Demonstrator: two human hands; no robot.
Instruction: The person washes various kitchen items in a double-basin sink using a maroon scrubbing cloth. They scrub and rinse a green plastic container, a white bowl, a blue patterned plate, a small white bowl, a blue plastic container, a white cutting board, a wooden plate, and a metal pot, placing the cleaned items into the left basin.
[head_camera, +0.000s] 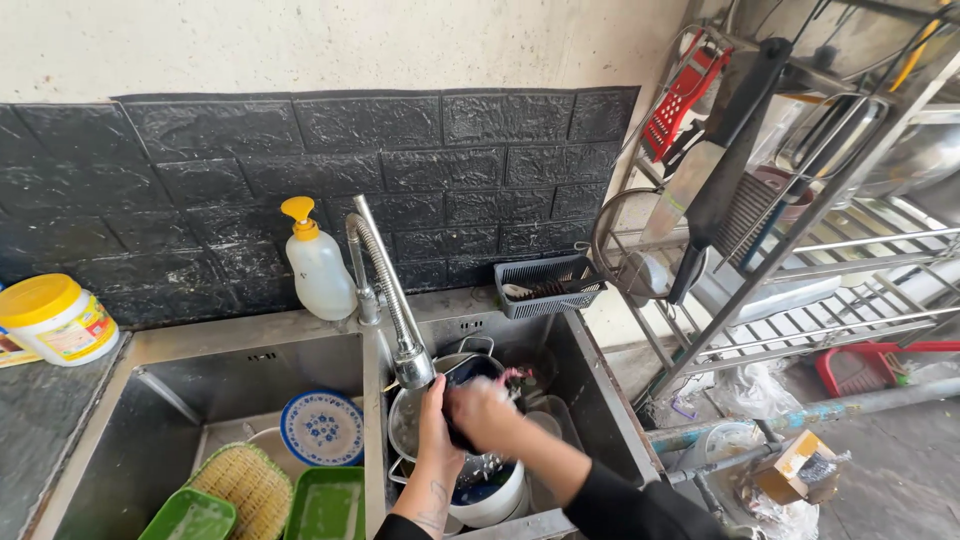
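Bowl (470, 372), dark blue, is sitting under the faucet (400, 310) over the right basin of the double sink (600, 400), above a stack of pots and a white bowl (495, 500). You are gripping its rim with your left hand (435, 415), fingers wrapped tight, while your soapy right hand (485, 412) is pressing a sponge against it. Behind, a soap dispenser (318, 262) is standing.

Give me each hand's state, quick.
Left hand: closed on the rim of a dark bowl under the faucet.
Right hand: soapy, pressed against that bowl; its grip cannot be told.
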